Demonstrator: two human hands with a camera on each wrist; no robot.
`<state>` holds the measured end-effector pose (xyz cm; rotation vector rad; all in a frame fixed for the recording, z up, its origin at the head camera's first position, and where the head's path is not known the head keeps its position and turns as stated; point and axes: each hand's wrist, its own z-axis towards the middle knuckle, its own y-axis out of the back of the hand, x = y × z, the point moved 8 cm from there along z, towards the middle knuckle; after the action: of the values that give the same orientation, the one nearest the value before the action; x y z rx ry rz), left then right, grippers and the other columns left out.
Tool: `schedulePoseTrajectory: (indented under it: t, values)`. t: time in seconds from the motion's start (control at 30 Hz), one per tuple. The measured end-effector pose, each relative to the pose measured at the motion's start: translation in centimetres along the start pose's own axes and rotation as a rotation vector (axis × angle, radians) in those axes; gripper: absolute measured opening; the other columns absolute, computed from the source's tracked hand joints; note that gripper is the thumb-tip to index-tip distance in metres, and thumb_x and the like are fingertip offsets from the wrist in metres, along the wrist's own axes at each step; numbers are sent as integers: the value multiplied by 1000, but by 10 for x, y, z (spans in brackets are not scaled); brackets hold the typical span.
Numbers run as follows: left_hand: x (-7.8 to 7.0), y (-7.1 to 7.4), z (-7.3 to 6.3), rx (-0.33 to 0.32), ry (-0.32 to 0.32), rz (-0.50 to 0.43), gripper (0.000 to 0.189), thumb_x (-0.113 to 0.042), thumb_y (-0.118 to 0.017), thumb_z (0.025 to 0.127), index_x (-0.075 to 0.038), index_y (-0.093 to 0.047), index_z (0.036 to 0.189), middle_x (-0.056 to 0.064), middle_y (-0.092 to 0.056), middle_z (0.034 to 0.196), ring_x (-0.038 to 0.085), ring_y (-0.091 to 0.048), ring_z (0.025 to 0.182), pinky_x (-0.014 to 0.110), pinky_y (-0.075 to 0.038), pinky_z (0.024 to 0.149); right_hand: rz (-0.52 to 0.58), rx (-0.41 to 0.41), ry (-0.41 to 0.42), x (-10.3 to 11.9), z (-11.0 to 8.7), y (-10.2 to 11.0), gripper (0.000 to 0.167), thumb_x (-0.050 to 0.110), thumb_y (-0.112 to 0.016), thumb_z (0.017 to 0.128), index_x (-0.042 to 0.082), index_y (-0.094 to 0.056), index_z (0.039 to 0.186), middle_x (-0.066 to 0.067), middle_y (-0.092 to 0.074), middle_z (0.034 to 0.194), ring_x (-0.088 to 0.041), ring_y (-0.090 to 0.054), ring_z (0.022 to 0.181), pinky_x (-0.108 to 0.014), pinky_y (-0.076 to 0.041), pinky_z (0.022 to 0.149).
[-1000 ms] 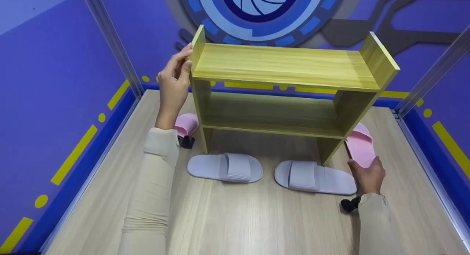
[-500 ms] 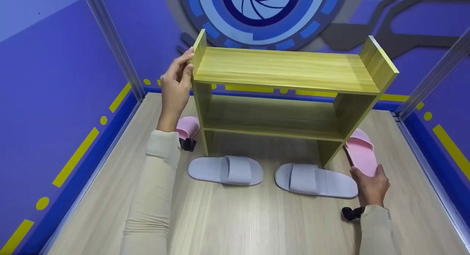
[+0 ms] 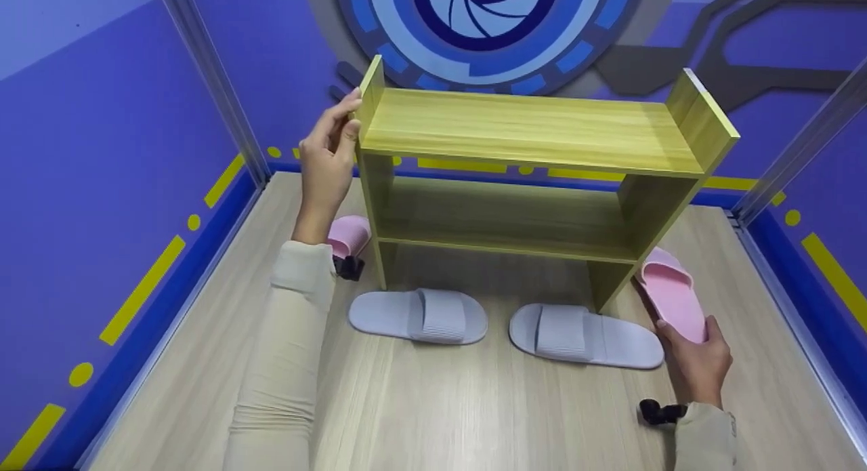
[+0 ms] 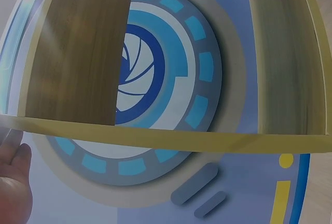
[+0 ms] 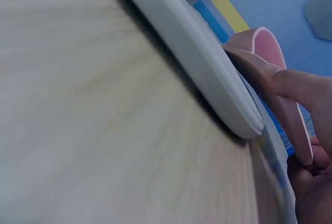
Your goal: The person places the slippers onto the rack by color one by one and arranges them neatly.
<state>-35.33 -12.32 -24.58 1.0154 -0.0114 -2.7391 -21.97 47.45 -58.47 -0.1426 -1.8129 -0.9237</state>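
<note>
In the head view my left hand (image 3: pixel 328 146) touches the upper front corner of the yellow wooden shelf's (image 3: pixel 501 129) left side panel with its fingertips. The thumb lies beside that panel. At lower right my right hand (image 3: pixel 701 362) pinches the heel end of a pink slipper (image 3: pixel 677 301), thumb on one side and fingers on the other. This slipper is beside the shelf's right leg, and the right wrist view shows its heel tilted up. Two grey slippers (image 3: pixel 443 315) lie before the shelf. Another pink slipper (image 3: pixel 350 234) is partly hidden by my left wrist.
The shelf stands on a light wooden floor (image 3: pixel 440 410). Blue printed walls (image 3: pixel 88 207) enclose it at the back and both sides. The right grey slipper (image 3: pixel 626 342) lies close beside my right hand.
My right hand has drawn the pink slipper toward me and slightly right, away from the shelf's right side. My left hand has stayed against the shelf. The head view has shifted slightly.
</note>
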Motion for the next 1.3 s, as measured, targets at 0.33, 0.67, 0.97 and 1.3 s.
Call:
schedulePoseTrajectory:
  t: [0.33, 0.67, 0.97, 1.3]
  values:
    - [1, -1, -1, 3, 2, -1, 29, -12, -55, 96, 0, -63, 121, 9, -60, 133, 13, -56, 125, 28, -49, 97, -105, 92, 56, 5, -4, 8, 98, 45, -71, 83, 3, -17, 153, -24, -18, 156, -39, -23, 144, -48, -22, 117]
    - [-1, -1, 0, 8, -16, 8, 30, -13, -56, 96, 1, -62, 122, 9, -61, 133, 13, -56, 124, 30, -49, 98, -244, 192, 54, 9, -5, 1, 109, 49, -67, 85, -2, 4, 150, -29, -3, 155, -44, -9, 145, -51, -16, 117]
    - [0, 1, 0, 1, -17, 11, 31, -14, -55, 96, 0, -62, 122, 9, -60, 133, 12, -55, 125, 30, -48, 100, -186, 168, 33, 9, -2, 6, 106, 52, -66, 85, 1, -3, 152, -25, -4, 157, -42, -9, 146, -51, -15, 118]
    - [1, 0, 0, -5, -3, 10, 30, -14, -57, 95, -1, -63, 122, 7, -61, 133, 11, -56, 124, 29, -50, 96, -75, 143, -38, -5, 9, 24, 105, 53, -68, 82, 14, -2, 154, -11, -1, 160, -32, -5, 148, -47, -11, 120]
